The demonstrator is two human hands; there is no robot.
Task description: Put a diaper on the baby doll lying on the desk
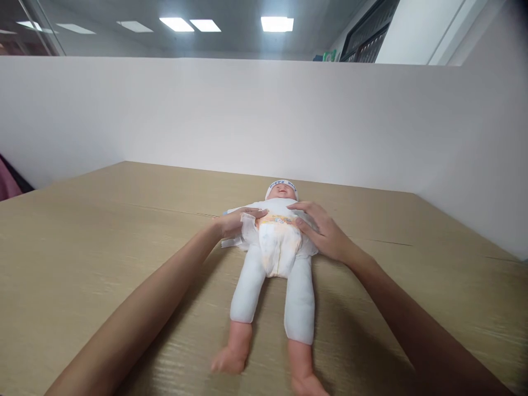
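A baby doll (272, 275) in white clothes and a white cap lies on its back on the wooden table (82, 242), head away from me, bare feet toward me. A white diaper (279, 247) with an orange-patterned waistband covers its middle. My left hand (234, 221) pinches the diaper's left side flap at the doll's waist. My right hand (324, 230) lies over the doll's right side, fingers stretched across the waistband and pressing the diaper down.
A white partition wall (264, 121) runs behind and to the right of the table. A pink object (7, 184) shows at the far left edge. Ceiling lights are above.
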